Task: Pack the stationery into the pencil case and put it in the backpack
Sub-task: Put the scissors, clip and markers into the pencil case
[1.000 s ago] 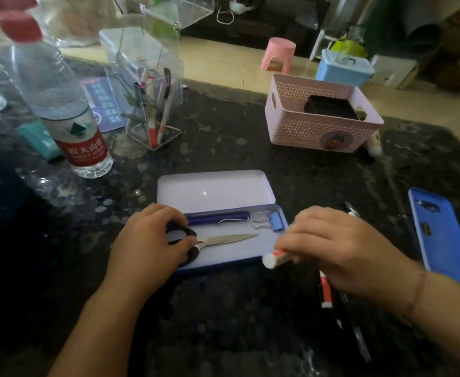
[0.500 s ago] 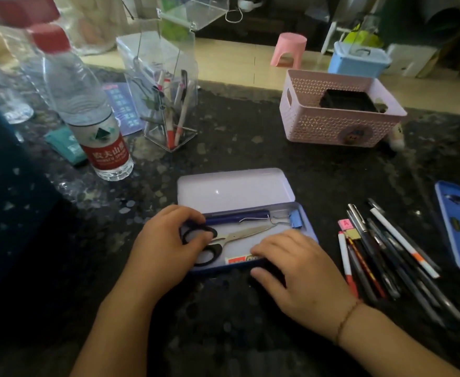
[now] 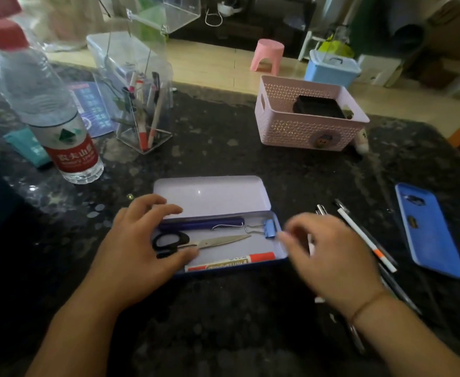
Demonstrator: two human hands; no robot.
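Note:
An open blue tin pencil case [image 3: 212, 197] lies on the dark table in front of me. Inside it are a dark blue pen [image 3: 204, 223], black-handled scissors [image 3: 209, 242], a blue binder clip [image 3: 268, 229] and a red marker [image 3: 231, 262] along the near edge. My left hand [image 3: 139, 246] rests over the case's left end, fingers spread, touching the scissor handles. My right hand [image 3: 329, 257] hovers blurred just right of the case, above a pile of pens [image 3: 367, 240], holding nothing I can see. No backpack is in view.
A pink basket [image 3: 305, 131] stands at the back right, a clear acrylic pen holder [image 3: 141, 110] and a water bottle [image 3: 57, 118] at the back left. A blue phone case [image 3: 430, 232] lies at the far right.
My right hand set the red marker in the case's near edge, let go and has drawn back to the right toward the pens. My left hand's fingers have lifted and spread.

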